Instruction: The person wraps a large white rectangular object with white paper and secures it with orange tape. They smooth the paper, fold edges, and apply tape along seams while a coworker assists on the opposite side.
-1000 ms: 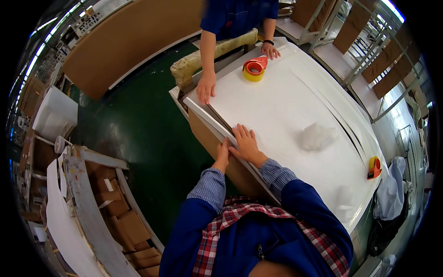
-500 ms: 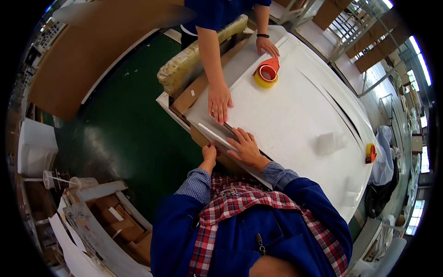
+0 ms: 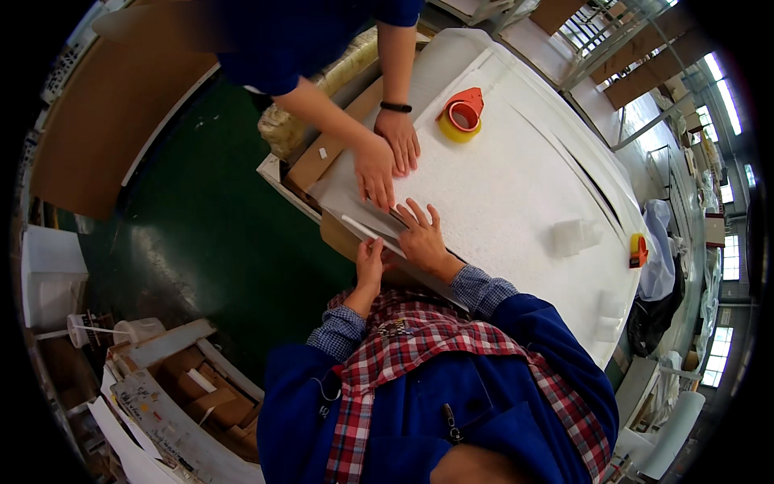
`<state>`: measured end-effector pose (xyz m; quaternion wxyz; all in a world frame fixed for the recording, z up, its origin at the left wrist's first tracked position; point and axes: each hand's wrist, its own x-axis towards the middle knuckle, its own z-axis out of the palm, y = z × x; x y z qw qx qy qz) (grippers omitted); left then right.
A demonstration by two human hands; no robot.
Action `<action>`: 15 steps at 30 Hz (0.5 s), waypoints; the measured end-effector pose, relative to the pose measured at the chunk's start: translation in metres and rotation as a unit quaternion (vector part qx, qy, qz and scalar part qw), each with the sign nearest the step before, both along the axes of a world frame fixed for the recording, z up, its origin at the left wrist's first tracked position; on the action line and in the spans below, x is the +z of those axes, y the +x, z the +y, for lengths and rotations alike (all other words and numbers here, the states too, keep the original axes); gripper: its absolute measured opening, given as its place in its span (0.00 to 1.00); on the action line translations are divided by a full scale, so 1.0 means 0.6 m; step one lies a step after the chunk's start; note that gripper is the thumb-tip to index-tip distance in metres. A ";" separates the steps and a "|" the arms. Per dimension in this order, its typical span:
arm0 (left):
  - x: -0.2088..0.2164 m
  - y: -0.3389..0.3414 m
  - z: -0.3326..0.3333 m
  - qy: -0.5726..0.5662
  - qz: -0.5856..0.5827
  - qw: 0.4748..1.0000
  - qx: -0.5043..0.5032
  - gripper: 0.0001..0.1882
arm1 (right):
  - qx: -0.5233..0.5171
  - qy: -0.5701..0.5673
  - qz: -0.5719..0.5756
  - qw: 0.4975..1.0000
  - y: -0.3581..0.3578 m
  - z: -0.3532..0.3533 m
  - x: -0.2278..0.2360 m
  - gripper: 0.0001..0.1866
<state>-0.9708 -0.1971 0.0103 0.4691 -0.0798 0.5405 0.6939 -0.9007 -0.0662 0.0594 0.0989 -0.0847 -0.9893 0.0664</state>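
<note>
A large white sheet-covered panel [image 3: 516, 169] lies before me. Along its near left edge runs a narrow white strip [image 3: 360, 227], sticking up slightly. My left hand [image 3: 369, 266] is closed, its thumb and fingers pinching the strip's outer side. Flat on the panel beside the strip, my right hand [image 3: 425, 242] is open with its fingers spread. Across from me, a co-worker in blue presses one hand [image 3: 375, 171] on the edge near my right fingertips; the other hand [image 3: 397, 139] rests just behind it. Neither of my palms shows what lies beneath.
A red tape dispenser with yellow tape [image 3: 461, 117] stands on the panel's far part. Another dispenser [image 3: 638, 250] is at the right edge, near small translucent pieces [image 3: 574, 236]. Cardboard [image 3: 334, 141] lines the far left side. A bin of cardboard scraps [image 3: 201, 387] stands lower left.
The co-worker has leaned in, bringing the far hand beside the nearer one. My left hand has risen from below the edge to the strip. My right fingers have spread and lifted slightly.
</note>
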 end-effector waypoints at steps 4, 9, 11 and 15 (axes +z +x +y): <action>-0.005 -0.003 0.027 -0.010 0.027 1.000 0.003 0.26 | -0.036 -0.019 0.074 0.996 -0.003 0.020 0.013 0.04; 0.002 0.005 0.055 -0.045 0.056 0.997 -0.014 0.33 | -0.048 -0.106 0.073 0.991 0.010 0.042 0.011 0.05; -0.016 0.007 0.068 -0.043 0.076 0.996 0.002 0.33 | -0.051 -0.128 0.077 0.987 0.014 0.051 -0.004 0.05; -0.017 -0.007 0.094 0.004 0.066 0.993 0.102 0.31 | -0.087 -0.176 0.095 0.976 0.002 0.069 -0.012 0.06</action>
